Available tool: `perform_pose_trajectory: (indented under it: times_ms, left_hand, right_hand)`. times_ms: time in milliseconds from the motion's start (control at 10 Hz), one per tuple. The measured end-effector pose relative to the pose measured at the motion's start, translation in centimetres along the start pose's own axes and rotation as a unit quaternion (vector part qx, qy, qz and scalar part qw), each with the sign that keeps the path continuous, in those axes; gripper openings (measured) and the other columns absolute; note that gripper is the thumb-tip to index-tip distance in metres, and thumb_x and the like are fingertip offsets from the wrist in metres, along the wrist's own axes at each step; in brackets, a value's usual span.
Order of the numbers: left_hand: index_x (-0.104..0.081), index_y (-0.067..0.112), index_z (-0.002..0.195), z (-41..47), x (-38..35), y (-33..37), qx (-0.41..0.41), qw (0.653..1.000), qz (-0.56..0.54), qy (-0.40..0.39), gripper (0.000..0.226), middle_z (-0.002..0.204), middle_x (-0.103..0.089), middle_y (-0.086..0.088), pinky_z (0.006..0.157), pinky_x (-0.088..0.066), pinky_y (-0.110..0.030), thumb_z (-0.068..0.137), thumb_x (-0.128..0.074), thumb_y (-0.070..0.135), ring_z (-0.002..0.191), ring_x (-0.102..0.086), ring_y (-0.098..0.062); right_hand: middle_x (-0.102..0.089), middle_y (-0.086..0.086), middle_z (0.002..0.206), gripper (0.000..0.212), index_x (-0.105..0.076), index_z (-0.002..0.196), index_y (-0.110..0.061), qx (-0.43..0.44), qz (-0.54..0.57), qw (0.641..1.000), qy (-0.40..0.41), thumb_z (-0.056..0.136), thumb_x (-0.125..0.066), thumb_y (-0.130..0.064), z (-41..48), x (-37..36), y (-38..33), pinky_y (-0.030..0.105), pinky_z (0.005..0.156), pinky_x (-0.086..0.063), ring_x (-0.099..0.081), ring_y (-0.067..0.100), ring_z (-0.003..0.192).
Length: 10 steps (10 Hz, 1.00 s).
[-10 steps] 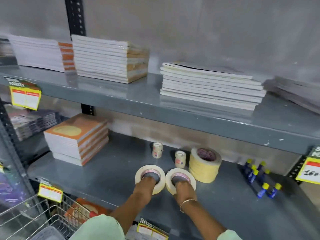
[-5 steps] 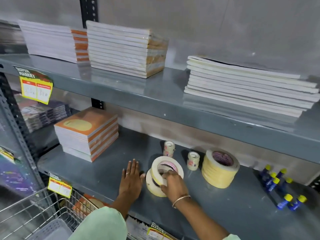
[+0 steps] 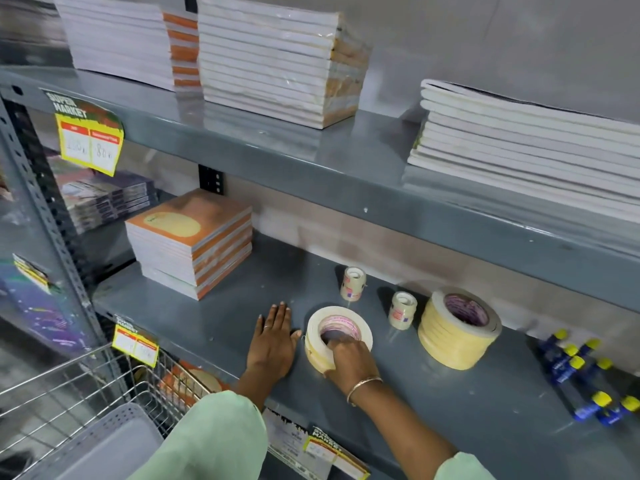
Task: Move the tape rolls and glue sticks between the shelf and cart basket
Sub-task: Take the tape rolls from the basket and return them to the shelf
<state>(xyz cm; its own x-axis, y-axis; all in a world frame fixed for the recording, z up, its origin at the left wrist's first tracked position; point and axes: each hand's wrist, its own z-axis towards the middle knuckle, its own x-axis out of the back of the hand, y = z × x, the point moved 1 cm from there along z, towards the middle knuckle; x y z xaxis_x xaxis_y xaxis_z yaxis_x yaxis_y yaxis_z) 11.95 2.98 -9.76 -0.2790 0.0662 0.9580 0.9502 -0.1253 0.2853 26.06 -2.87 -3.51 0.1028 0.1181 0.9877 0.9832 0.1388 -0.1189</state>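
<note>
While my left hand [image 3: 273,344] lay flat and empty on the shelf [image 3: 214,317], right-hand fingers [image 3: 337,346] hooked the stacked tape rolls [image 3: 337,336] just beside it; cart basket [image 3: 79,386] sat lower-left.

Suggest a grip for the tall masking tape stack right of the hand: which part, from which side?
Take the tall masking tape stack by its outer wall, gripping low, from the open front edge of the shelf. It stands upright with its core facing up; several loose rolls would probably separate if lifted from the top.
</note>
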Motion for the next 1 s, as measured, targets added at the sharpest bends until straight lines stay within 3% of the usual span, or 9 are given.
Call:
perform_pose_trajectory:
  times_ms: [100,300,400,600,1000]
  left_hand:
    - [0.000,0.011,0.148,-0.1,-0.1,0.0,-0.006,1.000,-0.009,0.007,0.059,0.161,0.001,-0.004,0.124,-0.002,-0.040,0.101,-0.018,0.041,0.149,0.003,-0.020]
    - [-0.003,0.011,0.148,-0.1,-0.4,-0.4,-0.013,0.999,-0.024,0.017,0.058,0.161,-0.001,-0.005,0.124,-0.002,-0.040,0.101,-0.020,0.039,0.149,0.001,-0.020]
    - [-0.005,0.011,0.148,0.0,-0.5,-0.3,-0.017,0.999,-0.024,0.024,0.057,0.161,-0.002,-0.005,0.124,-0.003,-0.040,0.101,-0.020,0.039,0.149,0.000,-0.020]
    - [-0.006,0.011,0.148,0.1,-0.7,-0.4,-0.016,0.999,-0.028,0.032,0.058,0.161,-0.004,-0.005,0.123,-0.005,-0.040,0.101,-0.021,0.040,0.149,-0.002,-0.020]
    - [-0.006,0.011,0.148,0.1,-0.6,-0.4,-0.018,0.999,-0.025,0.032,0.058,0.161,-0.003,-0.005,0.123,-0.005,-0.039,0.101,-0.020,0.040,0.149,-0.001,-0.020]
  right_hand:
    - [-0.057,0.010,0.133,0.045,-0.055,0.128,-0.012,-0.002,0.011,1.000,0.025,0.084,-0.058,-0.010,-0.2,0.7,0.1,0.031,0.107,-0.040,-0.052,0.027,0.123]
    - [-0.063,0.014,0.124,0.036,-0.060,0.118,-0.007,-0.023,0.010,0.993,0.118,0.083,-0.061,-0.015,-0.4,6.9,2.5,0.031,0.090,-0.047,-0.060,0.030,0.112]
    - [-0.064,0.019,0.122,0.037,-0.060,0.118,-0.004,-0.074,-0.038,0.986,0.143,0.086,-0.062,-0.024,-0.2,12.0,7.0,0.034,0.089,-0.049,-0.061,0.033,0.110]
    - [-0.041,0.013,0.148,0.060,-0.035,0.143,-0.012,-0.190,-0.040,0.977,0.088,0.089,-0.058,-0.026,-1.6,13.7,15.0,0.037,0.114,-0.033,-0.039,0.031,0.136]
    - [-0.052,0.012,0.140,0.056,-0.046,0.135,-0.005,-0.226,-0.001,0.973,0.035,0.084,-0.064,-0.016,-1.6,11.2,16.1,0.032,0.110,-0.038,-0.048,0.029,0.129]
